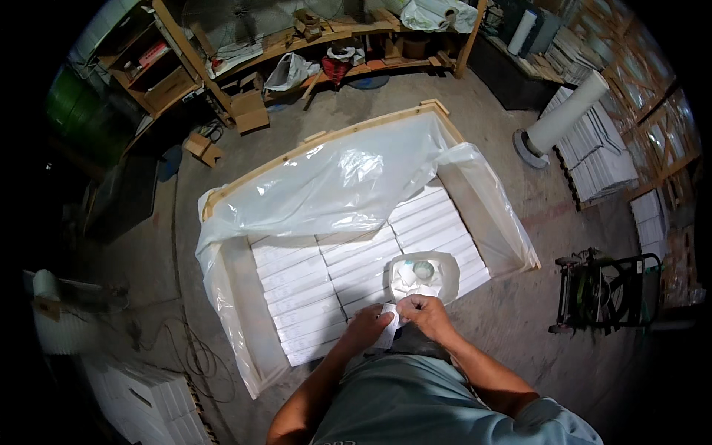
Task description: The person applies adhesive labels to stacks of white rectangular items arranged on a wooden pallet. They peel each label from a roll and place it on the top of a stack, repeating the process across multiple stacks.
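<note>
My left hand [366, 328] is closed around a small white piece that looks like paper or a label [388, 337]. At its upper right edge, the fingers of my right hand [424, 313] pinch together; the fingertips partly hide what they grip. Just beyond my hands stands a pale open container [449, 276] with white pieces and a rounded greenish-grey item [423, 270] inside. It rests on rows of flat white boxes [298, 297], packed side by side in a large wooden crate. Translucent plastic sheeting [311, 196] lines the crate and droops over the far boxes.
The crate's wooden rim [326, 141] runs along the far side. Stacked white boxes [593, 152] and an upright white roll [567, 115] stand at the right, above a black wheeled cart [608, 289]. A cable [196, 360] coils on the floor at the left, near another white stack [152, 400].
</note>
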`<state>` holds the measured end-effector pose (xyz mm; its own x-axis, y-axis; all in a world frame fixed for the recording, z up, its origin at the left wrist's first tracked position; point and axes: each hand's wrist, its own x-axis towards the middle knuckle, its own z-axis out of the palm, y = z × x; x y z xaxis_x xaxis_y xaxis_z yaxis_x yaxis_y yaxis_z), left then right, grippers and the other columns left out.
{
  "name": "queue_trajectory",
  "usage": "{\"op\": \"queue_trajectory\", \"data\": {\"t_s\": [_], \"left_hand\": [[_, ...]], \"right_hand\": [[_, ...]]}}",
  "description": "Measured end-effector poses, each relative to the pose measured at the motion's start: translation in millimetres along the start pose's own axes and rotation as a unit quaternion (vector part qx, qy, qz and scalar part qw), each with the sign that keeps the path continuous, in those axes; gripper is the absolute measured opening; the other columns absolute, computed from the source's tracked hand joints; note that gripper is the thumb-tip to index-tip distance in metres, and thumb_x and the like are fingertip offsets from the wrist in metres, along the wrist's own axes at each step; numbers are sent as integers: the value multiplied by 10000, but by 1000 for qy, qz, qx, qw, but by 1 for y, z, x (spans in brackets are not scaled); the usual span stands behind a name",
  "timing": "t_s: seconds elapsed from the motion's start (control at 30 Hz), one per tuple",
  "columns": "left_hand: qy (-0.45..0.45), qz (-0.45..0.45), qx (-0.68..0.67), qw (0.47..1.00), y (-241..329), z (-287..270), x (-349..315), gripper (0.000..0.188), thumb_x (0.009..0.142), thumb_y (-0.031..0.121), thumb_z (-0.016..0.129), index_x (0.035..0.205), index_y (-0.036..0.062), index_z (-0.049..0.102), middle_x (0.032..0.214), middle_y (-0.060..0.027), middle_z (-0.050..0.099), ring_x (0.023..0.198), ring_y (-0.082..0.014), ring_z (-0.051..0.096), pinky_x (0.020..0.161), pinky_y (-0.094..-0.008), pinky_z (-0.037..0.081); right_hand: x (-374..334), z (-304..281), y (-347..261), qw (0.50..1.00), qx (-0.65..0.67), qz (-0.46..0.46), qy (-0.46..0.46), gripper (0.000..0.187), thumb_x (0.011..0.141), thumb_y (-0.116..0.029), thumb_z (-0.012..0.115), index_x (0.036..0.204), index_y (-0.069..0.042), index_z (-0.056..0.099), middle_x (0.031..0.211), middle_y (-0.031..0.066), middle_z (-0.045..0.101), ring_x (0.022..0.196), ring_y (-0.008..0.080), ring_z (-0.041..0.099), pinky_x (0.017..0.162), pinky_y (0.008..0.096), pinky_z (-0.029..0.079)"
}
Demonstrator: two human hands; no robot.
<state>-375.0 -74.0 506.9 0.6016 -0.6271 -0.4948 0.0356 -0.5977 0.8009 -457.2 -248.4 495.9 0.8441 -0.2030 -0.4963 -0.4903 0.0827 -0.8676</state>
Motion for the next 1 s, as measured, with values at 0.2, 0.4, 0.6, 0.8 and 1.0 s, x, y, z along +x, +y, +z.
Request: {"op": "queue_trajectory", "data": {"t_s": [0.2,0.4,0.6,0.8,1.0], "left_hand": [[-44,19,-164,985,-29,13,28,366,900,265,530,1141,-2,595,922,-206,666,894,-313,647,790,-409,491],[30,-55,-178,982,1,49,49,302,895,227,585,1050,-26,641,858,-77,672,734,-128,602,680,-291,476],[44,-34,-64,996,-9,78,93,287,838,244,600,970,-5,651,896,-193,676,846,-308,653,774,-401,492],[100,-114,-3,988,-77,121,164,309,810,282,566,922,7,653,913,-236,659,892,-427,621,810,-498,466],[130,-137,71,979,-121,164,197,364,835,331,603,916,-17,675,841,-183,686,848,-335,658,779,-428,489]], "right_hand": [[10,-16,13,995,94,15,15,172,881,-129,664,924,36,686,804,46,676,674,103,593,629,247,474],[21,-32,35,995,66,58,40,187,882,-149,679,934,30,692,806,41,688,715,81,596,647,253,483],[40,-66,85,994,5,44,101,157,887,-147,681,892,10,687,808,14,673,711,66,584,646,234,477],[70,-147,125,926,17,56,373,182,888,-161,622,818,5,647,715,66,657,629,122,576,609,297,473],[74,-150,109,882,-228,33,410,169,891,-181,615,856,-19,645,731,138,651,602,248,622,578,354,489]]}}
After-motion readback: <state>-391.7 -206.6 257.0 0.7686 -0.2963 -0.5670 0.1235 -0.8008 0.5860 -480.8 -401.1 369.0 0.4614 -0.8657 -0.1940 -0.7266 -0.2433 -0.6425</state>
